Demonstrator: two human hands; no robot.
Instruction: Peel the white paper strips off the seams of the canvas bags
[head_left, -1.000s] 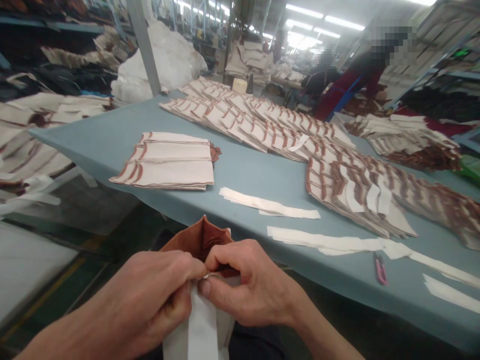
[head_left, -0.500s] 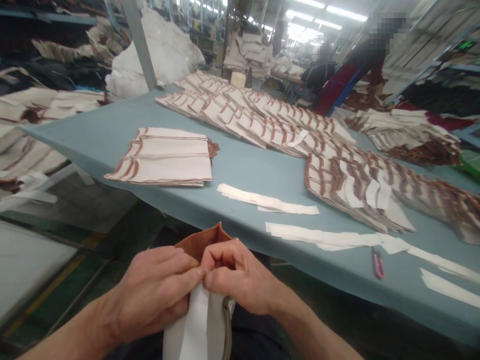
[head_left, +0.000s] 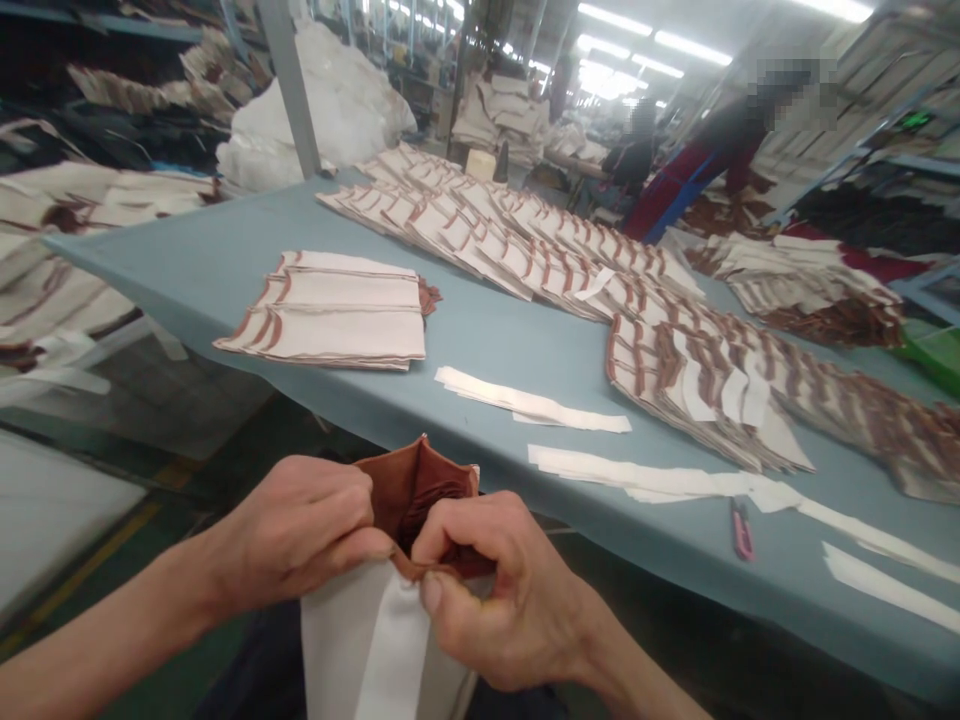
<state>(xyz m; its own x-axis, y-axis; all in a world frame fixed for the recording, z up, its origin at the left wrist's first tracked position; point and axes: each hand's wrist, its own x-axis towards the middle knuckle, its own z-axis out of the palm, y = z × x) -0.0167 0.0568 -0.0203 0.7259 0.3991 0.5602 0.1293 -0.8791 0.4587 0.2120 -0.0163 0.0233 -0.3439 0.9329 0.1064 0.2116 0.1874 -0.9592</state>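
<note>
A cream fabric bag with a brown lining stands below the table edge, its mouth pulled partly open. A white strip hangs down its front from the rim. My left hand is closed on the rim left of the strip, thumb lying along the edge. My right hand pinches the brown-edged rim at the strip's top, between thumb and curled index finger. Whatever lies inside the bag's dark folds is hard to make out.
On the blue-green table lie a small stack of cream pieces, white strips, a pink snipper and long rows of brown-edged pieces. A metal post rises at the far edge. A person bends over behind.
The bag's mouth has opened wider, showing more brown lining. My hands have moved slightly apart, the right one lower and to the right along the rim. The view has shifted a little.
</note>
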